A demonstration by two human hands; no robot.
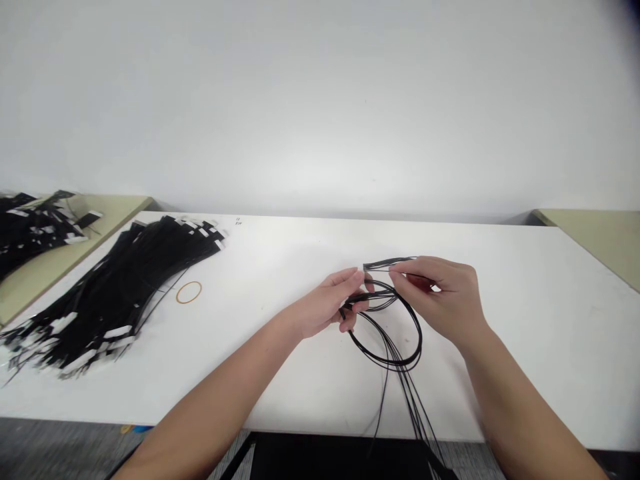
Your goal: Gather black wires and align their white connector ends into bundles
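Observation:
Black cables (pixel 419 333), looped into a coil, hang between my two hands over the white table. My left hand (pixel 345 300) is closed on the coil and holds a small connector end between thumb and fingertip. To its right, my right hand (pixel 443 293) pinches one thin black wire close to the connector, with the other wires running just above the fingertips. Loose cable tails drop from the coil past the table's front edge. Fingers partly hide the connector.
A big pile of black cables with white ends (pixel 135 280) covers the table's left side, with a yellow rubber band (pixel 189 292) beside it. More cables (pixel 37 230) lie on a greenish table at far left. A white wall (pixel 320 107) stands behind the white table (pixel 280 247).

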